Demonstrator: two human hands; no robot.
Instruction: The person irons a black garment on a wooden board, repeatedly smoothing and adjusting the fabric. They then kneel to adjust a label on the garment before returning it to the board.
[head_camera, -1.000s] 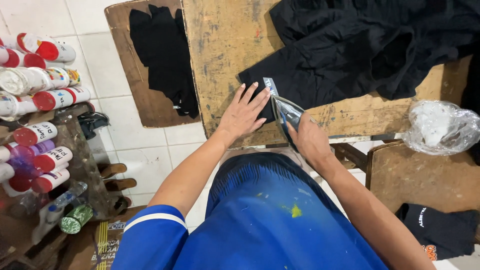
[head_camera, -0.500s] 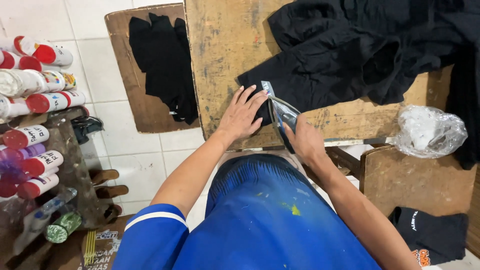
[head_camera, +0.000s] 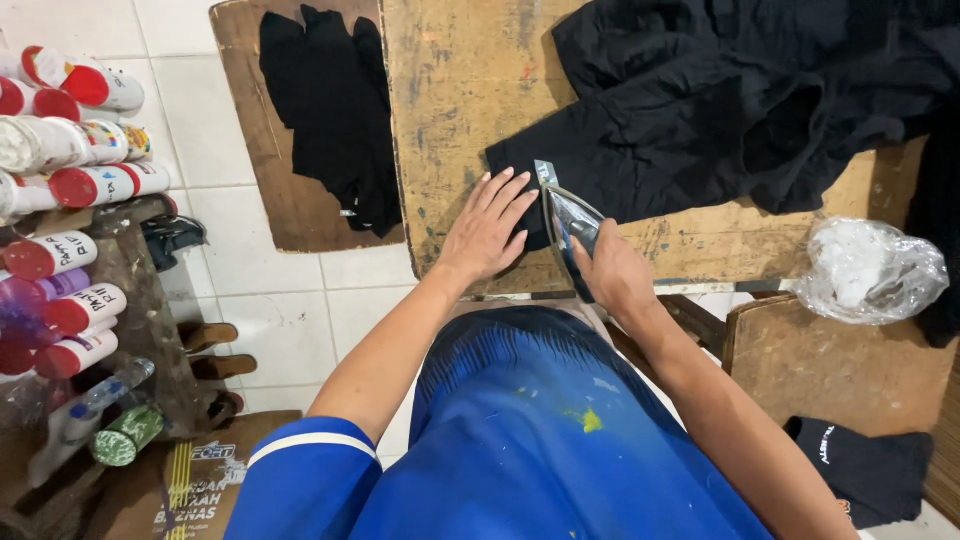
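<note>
Your left hand (head_camera: 490, 228) presses flat, fingers spread, on soft black cloth (head_camera: 700, 130); just beside it, your right hand (head_camera: 612, 272) grips a shiny metal iron (head_camera: 568, 215) on the worn wooden desk (head_camera: 450, 120).

- Your single head camera looks steeply down from above your chest, facing forward over the worn wooden table (head_camera: 470, 90)
- It sits close: your left hand (head_camera: 487, 228) and right hand (head_camera: 612, 272) fill mid-frame, your blue shirt (head_camera: 540, 440) the bottom edge
- No second view overlaps

Matt black cloth (head_camera: 700, 120), shiny metal iron (head_camera: 568, 215), worn wooden table (head_camera: 460, 90)
</note>
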